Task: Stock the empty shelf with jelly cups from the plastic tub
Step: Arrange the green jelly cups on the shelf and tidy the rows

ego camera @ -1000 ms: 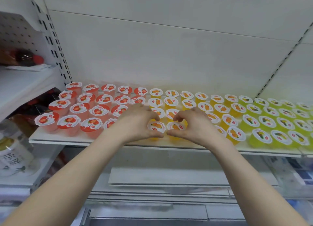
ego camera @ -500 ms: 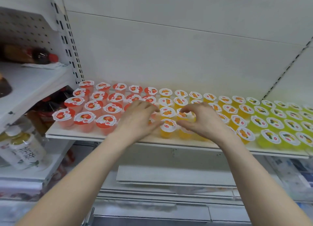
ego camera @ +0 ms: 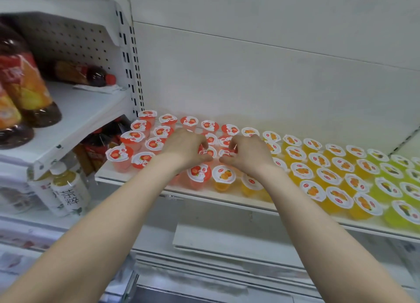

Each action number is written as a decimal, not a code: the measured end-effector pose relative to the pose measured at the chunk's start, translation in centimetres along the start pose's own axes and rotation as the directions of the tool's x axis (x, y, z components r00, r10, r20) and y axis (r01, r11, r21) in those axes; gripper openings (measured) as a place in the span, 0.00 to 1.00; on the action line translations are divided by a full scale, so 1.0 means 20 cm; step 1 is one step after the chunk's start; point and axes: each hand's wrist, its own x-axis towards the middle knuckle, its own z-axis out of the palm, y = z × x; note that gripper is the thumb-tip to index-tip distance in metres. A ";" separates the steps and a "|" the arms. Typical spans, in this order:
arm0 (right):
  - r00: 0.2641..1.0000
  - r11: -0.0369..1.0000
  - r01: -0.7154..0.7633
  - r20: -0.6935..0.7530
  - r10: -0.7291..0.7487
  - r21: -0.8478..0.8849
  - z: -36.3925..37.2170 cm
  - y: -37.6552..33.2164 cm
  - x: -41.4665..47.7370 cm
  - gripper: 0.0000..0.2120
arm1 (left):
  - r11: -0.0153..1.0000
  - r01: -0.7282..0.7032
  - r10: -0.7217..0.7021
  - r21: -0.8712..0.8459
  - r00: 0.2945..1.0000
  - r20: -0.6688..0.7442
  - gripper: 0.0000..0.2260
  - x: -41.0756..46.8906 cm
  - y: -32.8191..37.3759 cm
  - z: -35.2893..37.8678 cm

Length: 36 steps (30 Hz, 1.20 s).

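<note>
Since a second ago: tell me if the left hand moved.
Yes. The left hand went left and deeper, from the front-row orange cup to a red cup one row back.

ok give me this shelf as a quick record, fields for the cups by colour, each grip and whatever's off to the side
shelf: white, cups standing in rows, lids up
red cups: left section
orange cups: middle section
green cups: right section
left grip: fingers curled round a red cup
right grip: fingers curled round the next red cup
drink bottles: on the neighbouring shelves, left
</note>
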 end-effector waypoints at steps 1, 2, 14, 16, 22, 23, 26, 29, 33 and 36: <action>1.000 1.000 0.001 -0.003 -0.001 -0.006 0.00 0.00 0.00 0.17 | 1.000 -0.001 0.001 -0.001 1.000 0.003 0.19 0.00 0.00 0.00; 1.000 1.000 0.004 -0.009 -0.004 -0.002 0.01 -0.01 0.01 0.15 | 1.000 -0.001 0.001 -0.003 1.000 0.005 0.19 0.00 -0.01 0.00; 0.998 0.995 -0.036 0.049 0.032 0.093 0.02 0.03 0.01 0.17 | 0.999 -0.041 0.041 -0.002 0.999 -0.001 0.18 -0.03 -0.03 0.00; 0.999 0.997 -0.030 0.040 0.027 0.077 0.00 0.02 -0.01 0.17 | 0.998 -0.052 0.051 -0.022 0.998 -0.020 0.17 -0.06 -0.03 -0.03; 0.990 0.981 0.140 0.018 -0.143 0.137 -0.02 -0.02 -0.21 0.21 | 0.978 -0.168 0.151 -0.123 0.979 -0.141 0.24 -0.26 -0.08 -0.01; 0.985 0.981 0.169 0.022 -0.172 0.099 -0.01 -0.03 -0.24 0.25 | 0.976 -0.187 0.170 -0.115 0.975 -0.144 0.26 -0.29 -0.09 0.01; 0.979 0.979 0.205 0.003 -0.205 -0.021 0.03 -0.05 -0.28 0.27 | 0.975 -0.211 0.197 -0.069 0.965 -0.173 0.29 -0.36 -0.10 0.06; 0.979 0.976 0.195 -0.034 -0.199 -0.093 0.05 -0.06 -0.29 0.19 | 0.974 -0.228 0.224 -0.003 0.955 -0.194 0.25 -0.38 -0.10 0.08; 0.987 0.984 0.154 -0.041 -0.158 -0.095 0.05 -0.04 -0.32 0.17 | 0.980 -0.200 0.193 -0.010 0.956 -0.223 0.20 -0.39 -0.08 0.11; 0.988 0.984 0.145 -0.042 -0.150 -0.104 0.04 -0.04 -0.34 0.17 | 0.984 -0.175 0.158 -0.039 0.948 -0.275 0.18 -0.41 -0.05 0.14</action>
